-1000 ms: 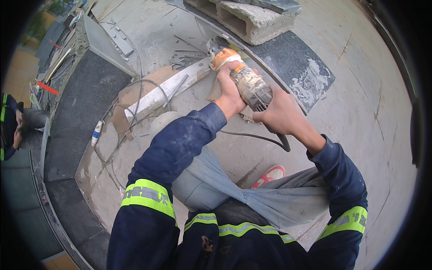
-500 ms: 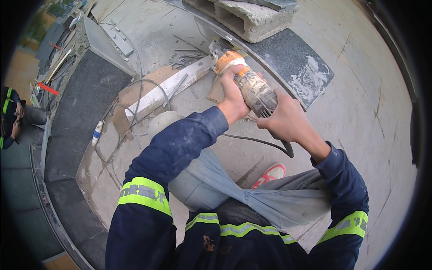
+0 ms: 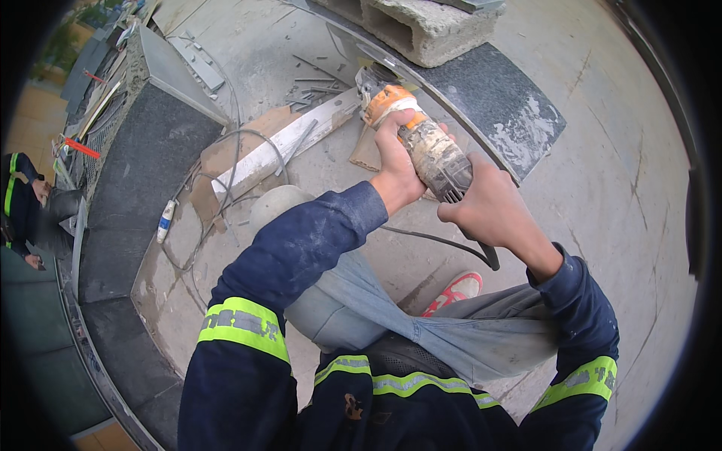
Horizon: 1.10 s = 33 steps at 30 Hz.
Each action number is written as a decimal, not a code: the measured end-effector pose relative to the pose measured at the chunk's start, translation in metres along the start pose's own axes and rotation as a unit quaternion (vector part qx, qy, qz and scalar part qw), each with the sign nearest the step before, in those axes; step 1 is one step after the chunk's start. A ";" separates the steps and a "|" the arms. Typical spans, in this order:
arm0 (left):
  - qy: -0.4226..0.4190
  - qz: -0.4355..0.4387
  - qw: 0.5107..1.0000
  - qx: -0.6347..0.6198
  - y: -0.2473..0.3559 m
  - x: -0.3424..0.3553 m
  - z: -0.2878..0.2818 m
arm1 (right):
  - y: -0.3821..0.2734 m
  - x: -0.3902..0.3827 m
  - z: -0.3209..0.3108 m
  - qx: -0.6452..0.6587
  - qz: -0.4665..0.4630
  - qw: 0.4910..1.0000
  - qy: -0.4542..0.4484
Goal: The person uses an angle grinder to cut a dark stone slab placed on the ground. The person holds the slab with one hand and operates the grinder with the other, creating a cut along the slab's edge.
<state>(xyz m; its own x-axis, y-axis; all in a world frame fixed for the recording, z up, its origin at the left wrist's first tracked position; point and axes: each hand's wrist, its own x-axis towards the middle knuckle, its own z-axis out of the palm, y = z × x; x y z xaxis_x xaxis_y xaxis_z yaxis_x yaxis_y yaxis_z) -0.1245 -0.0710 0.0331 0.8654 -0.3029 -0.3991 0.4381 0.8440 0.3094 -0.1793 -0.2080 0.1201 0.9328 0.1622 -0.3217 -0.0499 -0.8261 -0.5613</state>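
Note:
An orange, dust-caked angle grinder [image 3: 426, 150] is held in both my hands, pointing up and to the left. My left hand [image 3: 398, 161] is closed round its front half behind the orange head. My right hand [image 3: 485, 207] grips the rear end, where a black cord hangs down. The grinder's guard and disc lie at the edge of a long, narrow grey strip [image 3: 466, 130], leaning beside a dark speckled slab [image 3: 519, 90]. Whether the disc touches the strip I cannot tell. A white, dusty board [image 3: 263, 154] lies below left of the grinder head.
A concrete block [image 3: 421, 30] sits on the slab. Cables, a blue-and-white connector [image 3: 167, 222], cardboard and offcuts [image 3: 316, 94] lie on the floor. A dark stone ledge [image 3: 113, 240] runs along the left, with a co-worker [image 3: 26, 210] beyond it. My bent legs [image 3: 346, 293] are below.
Both my hands and the grinder have moved slightly rightward along the strip's edge. The co-worker at the left has shifted, with a hand now lower down.

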 end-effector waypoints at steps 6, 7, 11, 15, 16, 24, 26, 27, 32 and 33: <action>0.014 0.015 1.000 0.007 0.006 0.006 0.002 | 0.002 0.013 0.002 -0.006 -0.016 1.000 0.001; 0.013 0.013 1.000 0.002 0.008 0.008 0.001 | 0.001 0.015 0.001 -0.007 -0.013 1.000 -0.002; 0.014 0.018 1.000 -0.002 0.013 0.017 -0.003 | -0.002 0.024 0.002 -0.011 -0.015 1.000 0.002; 0.021 0.016 1.000 -0.002 0.019 0.024 -0.006 | -0.004 0.034 0.001 -0.012 -0.006 1.000 -0.013; 0.027 0.016 1.000 -0.004 0.021 0.026 -0.007 | -0.005 0.037 0.001 -0.010 -0.004 1.000 -0.019; 0.033 0.031 0.999 0.004 0.028 0.036 -0.007 | -0.008 0.050 0.001 -0.017 -0.008 1.000 -0.015; 0.035 0.034 0.999 0.006 0.030 0.038 -0.007 | -0.007 0.054 0.003 -0.026 -0.008 1.000 -0.006; 0.033 0.033 0.999 0.007 0.031 0.040 -0.008 | -0.008 0.055 0.002 -0.019 -0.009 1.000 -0.010; 0.039 0.031 0.999 0.005 0.032 0.041 -0.007 | -0.005 0.057 0.005 -0.014 -0.021 1.000 -0.001; 0.042 0.031 0.999 0.007 0.031 0.040 -0.006 | -0.006 0.056 0.004 -0.013 -0.020 1.000 -0.002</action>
<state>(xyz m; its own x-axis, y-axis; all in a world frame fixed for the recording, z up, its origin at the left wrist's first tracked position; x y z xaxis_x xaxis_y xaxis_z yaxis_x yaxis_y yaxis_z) -0.0774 -0.0541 0.0216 0.8683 -0.2111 -0.4488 0.3872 0.8540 0.3474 -0.1283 -0.1920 0.1022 0.9324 0.1978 -0.3025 -0.0031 -0.8326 -0.5539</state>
